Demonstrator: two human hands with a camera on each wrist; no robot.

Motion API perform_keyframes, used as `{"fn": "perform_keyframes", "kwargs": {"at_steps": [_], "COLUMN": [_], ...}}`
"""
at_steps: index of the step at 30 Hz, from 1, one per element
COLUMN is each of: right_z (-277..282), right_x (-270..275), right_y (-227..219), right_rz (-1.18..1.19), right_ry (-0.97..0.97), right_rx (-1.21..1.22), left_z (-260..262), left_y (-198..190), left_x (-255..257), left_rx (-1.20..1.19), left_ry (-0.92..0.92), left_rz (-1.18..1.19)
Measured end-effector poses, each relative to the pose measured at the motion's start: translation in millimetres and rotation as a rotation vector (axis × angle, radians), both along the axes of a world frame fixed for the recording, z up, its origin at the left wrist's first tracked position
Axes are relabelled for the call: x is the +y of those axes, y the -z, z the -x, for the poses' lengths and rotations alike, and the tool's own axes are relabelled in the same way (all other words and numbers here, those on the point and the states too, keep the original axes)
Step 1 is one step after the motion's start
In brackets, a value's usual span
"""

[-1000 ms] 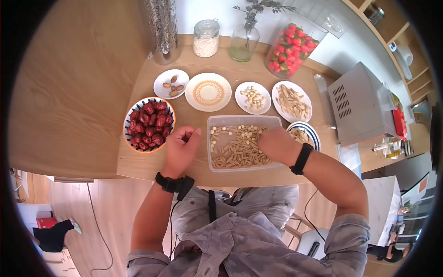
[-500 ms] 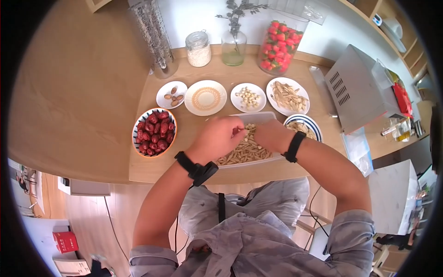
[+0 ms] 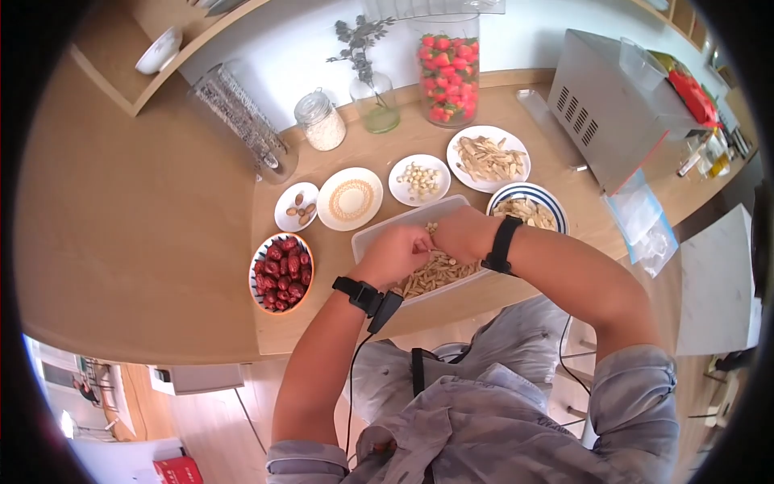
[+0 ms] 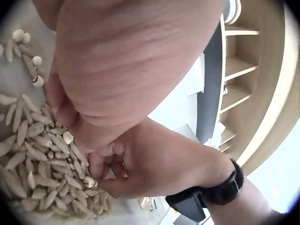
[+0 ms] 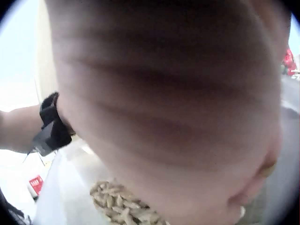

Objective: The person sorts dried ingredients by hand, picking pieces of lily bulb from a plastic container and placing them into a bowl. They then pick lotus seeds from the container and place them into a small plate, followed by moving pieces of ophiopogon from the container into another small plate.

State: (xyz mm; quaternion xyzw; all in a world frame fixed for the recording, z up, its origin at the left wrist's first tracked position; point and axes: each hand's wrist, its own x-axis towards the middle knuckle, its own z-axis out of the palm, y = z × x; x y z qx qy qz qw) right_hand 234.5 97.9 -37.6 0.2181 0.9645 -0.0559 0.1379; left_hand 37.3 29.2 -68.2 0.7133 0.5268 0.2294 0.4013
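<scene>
A clear plastic container [image 3: 367,239] holds many pale elongated pieces [image 4: 47,164] and some small round ones [image 4: 37,61]. Over it, the left hand [image 3: 395,254] has its fingers curled down close to the pieces; whether they hold anything is hidden in the left wrist view. Beside it the right hand [image 3: 463,234] is curled too, with its fingertips low at the pieces. A pale round piece [image 5: 242,213] shows at the right fingertips in the right wrist view. The hands are very close together or touching.
Left of the container stands a bowl of red dates [image 3: 282,273]. Behind are plates with nuts [image 3: 301,211], round pieces [image 3: 419,181] and sliced pieces [image 3: 488,157], plus a patterned plate [image 3: 349,199]. A striped bowl [image 3: 524,211] is at right; jars and a strawberry-filled vase [image 3: 448,81] stand farther back.
The left hand has moved right, from beside the date bowl to over the container next to the right hand. The right hand remains over the container. The head view has turned.
</scene>
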Motion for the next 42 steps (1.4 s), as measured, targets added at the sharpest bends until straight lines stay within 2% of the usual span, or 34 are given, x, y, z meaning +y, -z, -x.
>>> {"fn": "perform_keyframes", "kwargs": {"at_steps": [6, 8, 9, 12, 13, 15, 17, 20, 21, 24, 28, 30, 32, 35, 42], "right_z": [-6.8, -16.2, -20.2, -30.7, -33.7, -34.6, -35.5, -36.2, -35.1, -35.3, -33.7, -33.8, -33.9, -35.2, -36.7], "right_x": [5.4, 7.1, 7.0, -2.5, -7.6, -8.4, -18.2, -36.4, -39.6, -41.7, -43.3, -43.9, -45.4, -48.0, -45.7], "right_y": [-7.6, -24.2, -29.3, -21.6, -23.3, -1.2, 3.4, 4.5, 2.1, 10.6, 20.9, 25.8, 27.5, 28.2, 32.6], "right_rz": [0.011, 0.279, 0.414, 1.415, 1.685, 2.025, 2.283, 2.351, 2.344, 2.430, 2.482, 2.521, 2.507, 2.508, 2.528], "right_ry": [0.017, 0.152, 0.216, 0.689, 0.814, 0.803, 0.806, 0.670, 0.746, 0.602, 0.521, 0.435, 0.395, 0.345, 0.319], "right_rx": [0.260, 0.514, 0.637, 1.143, 1.324, 1.571, 1.734, 1.928, 1.984, 2.016, 2.080, 2.094, 2.125, 2.136, 2.140], "left_z": [7.1, 4.5, 2.3, -15.4, -22.1, -35.9, -47.5, -62.6, -66.4, -76.0, -69.2, -66.4, -72.6, -79.7, -71.2], "left_y": [16.3, 12.0, 8.9, -21.7, -28.3, -36.4, -37.9, -36.4, -36.7, -46.3, -13.1, -8.3, -23.6, -36.1, -10.2], "left_x": [2.6, 1.8, 0.8, -1.4, 0.5, 4.7, 6.0, 8.9, 10.2, 10.4, 21.9, 25.7, 24.3, 22.6, 23.2], "left_rx": [-0.140, -0.083, -0.059, 0.191, 0.239, 0.333, 0.427, 0.470, 0.468, 0.421, 0.264, 0.313, 0.418, 0.452, 0.325], "left_ry": [-0.017, -0.011, -0.012, 0.123, 0.196, 0.344, 0.377, 0.364, 0.348, 0.315, 0.239, 0.268, 0.278, 0.283, 0.161], "left_rz": [0.075, 0.056, 0.046, -0.146, -0.200, -0.310, -0.218, -0.077, -0.031, 0.000, 0.055, 0.081, 0.089, 0.081, -0.002]}}
